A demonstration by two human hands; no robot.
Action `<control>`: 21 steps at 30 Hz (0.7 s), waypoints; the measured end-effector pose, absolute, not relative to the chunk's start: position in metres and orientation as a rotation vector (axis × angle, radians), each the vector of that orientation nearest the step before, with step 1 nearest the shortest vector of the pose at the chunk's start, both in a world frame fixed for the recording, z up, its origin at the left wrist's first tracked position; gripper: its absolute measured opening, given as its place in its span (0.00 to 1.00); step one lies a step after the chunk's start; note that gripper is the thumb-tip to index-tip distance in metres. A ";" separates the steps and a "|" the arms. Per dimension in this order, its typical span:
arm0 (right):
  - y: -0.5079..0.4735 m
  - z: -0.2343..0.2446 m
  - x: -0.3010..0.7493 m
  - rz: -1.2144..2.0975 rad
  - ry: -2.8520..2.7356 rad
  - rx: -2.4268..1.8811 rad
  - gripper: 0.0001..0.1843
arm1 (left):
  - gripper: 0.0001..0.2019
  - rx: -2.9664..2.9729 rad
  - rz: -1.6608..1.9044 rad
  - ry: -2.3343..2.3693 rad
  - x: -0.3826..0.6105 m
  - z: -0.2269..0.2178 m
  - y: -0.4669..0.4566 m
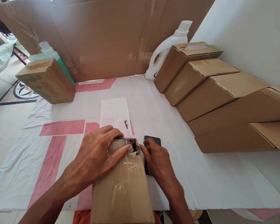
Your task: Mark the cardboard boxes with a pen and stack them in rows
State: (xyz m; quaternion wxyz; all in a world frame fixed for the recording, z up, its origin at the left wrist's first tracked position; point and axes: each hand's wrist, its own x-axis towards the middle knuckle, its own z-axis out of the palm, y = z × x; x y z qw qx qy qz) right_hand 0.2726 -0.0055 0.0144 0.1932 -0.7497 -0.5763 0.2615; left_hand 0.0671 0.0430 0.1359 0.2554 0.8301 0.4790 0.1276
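Observation:
A taped cardboard box [121, 189] stands at the near edge of the table, close to my body. Its far top corner is torn, with a ragged dark hole [134, 148]. My left hand [98, 152] is wrapped over the box's top left side, its thumb pressed beside the hole. At the right side of that torn corner, my right hand [157, 161] has its fingers curled and its thumb against the box edge. Beneath my right hand lies a dark phone [156, 140], partly covered. A pen [128, 126] rests on a white sheet of paper [114, 109] just beyond the box.
Several cardboard boxes [207, 90] lean in a row on the right, before a white jug [164, 46]. At the back left, another box [49, 81] stands by a bottle of green liquid [63, 67]. A large cardboard panel [102, 37] closes off the back.

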 end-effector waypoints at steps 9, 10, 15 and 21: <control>0.008 -0.012 0.252 0.996 -1.618 -2.137 0.11 | 0.05 2.117 0.414 1.451 0.075 0.132 0.036; 0.008 -0.015 0.256 0.998 -1.588 -2.100 0.12 | 0.06 2.118 0.412 1.456 0.075 0.131 0.036; 0.002 0.005 0.277 1.139 -1.074 -1.653 0.14 | 0.11 2.129 0.420 1.359 0.069 0.129 0.033; -0.015 0.049 0.283 1.159 -0.864 -1.359 0.13 | 0.31 2.200 0.394 1.097 0.057 0.132 0.031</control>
